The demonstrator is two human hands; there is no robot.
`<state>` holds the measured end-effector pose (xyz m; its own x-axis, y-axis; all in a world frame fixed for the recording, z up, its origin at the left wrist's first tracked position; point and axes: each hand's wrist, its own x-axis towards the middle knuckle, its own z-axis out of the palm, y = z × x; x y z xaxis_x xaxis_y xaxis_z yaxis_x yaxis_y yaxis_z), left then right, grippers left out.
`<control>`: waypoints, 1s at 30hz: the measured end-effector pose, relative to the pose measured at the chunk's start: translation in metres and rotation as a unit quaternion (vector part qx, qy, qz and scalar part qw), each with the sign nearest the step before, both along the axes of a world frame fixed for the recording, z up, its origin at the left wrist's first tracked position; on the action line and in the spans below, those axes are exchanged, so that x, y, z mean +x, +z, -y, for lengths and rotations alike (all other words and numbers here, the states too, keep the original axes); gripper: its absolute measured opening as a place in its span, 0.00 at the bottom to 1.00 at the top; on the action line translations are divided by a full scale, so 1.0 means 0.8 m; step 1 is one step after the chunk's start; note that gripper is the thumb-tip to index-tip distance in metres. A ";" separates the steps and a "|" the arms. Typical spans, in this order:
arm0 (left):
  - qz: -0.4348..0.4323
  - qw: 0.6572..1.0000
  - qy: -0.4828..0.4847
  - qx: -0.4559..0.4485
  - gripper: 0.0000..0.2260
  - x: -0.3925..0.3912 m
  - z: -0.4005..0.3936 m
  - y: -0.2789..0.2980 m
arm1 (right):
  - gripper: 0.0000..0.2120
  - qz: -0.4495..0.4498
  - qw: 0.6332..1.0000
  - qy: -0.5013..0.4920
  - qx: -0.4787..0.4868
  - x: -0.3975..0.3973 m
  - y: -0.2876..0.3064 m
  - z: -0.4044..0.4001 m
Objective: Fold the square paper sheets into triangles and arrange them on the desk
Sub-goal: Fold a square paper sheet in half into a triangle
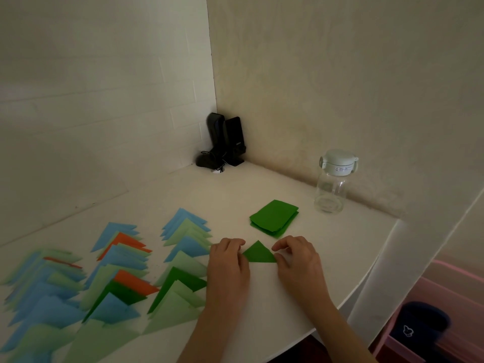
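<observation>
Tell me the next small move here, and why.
Probably slide the green triangle left onto the nearest row of folded triangles. It already lies folded on the desk, held at its corners by the left hand and right hand, apart from the rows.

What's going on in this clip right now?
A person is folding paper at a white desk. Both hands, the left hand and the right hand, hold a dark green triangle by its two lower corners. Behind it lies a stack of green sheets, not yet folded. To the left, rows of finished triangles in blue, green and orange overlap one another. A clear bottle stands near the wall.
</observation>
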<state>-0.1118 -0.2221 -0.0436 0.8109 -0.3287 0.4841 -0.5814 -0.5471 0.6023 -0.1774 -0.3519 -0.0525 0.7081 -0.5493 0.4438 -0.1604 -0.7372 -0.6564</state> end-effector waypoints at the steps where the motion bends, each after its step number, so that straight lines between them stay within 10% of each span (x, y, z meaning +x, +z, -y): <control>1: 0.015 1.000 -0.005 0.015 0.09 -0.002 0.001 0.001 | 0.15 0.001 1.000 0.000 -0.003 0.000 0.000 0.000; 13: -0.158 0.985 -0.035 0.055 0.11 0.006 0.018 0.021 | 0.10 0.009 1.000 0.007 0.023 -0.007 0.009 0.001; 30: -0.065 0.968 0.117 0.213 0.09 0.120 0.016 0.039 | 0.08 0.023 0.998 -0.006 0.050 -0.002 0.007 0.003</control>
<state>-0.0159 -0.2351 -0.0127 0.9322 -0.2768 0.2332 -0.3464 -0.8692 0.3529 -0.1794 -0.3546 -0.0465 0.6812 -0.6014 0.4175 -0.1380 -0.6655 -0.7335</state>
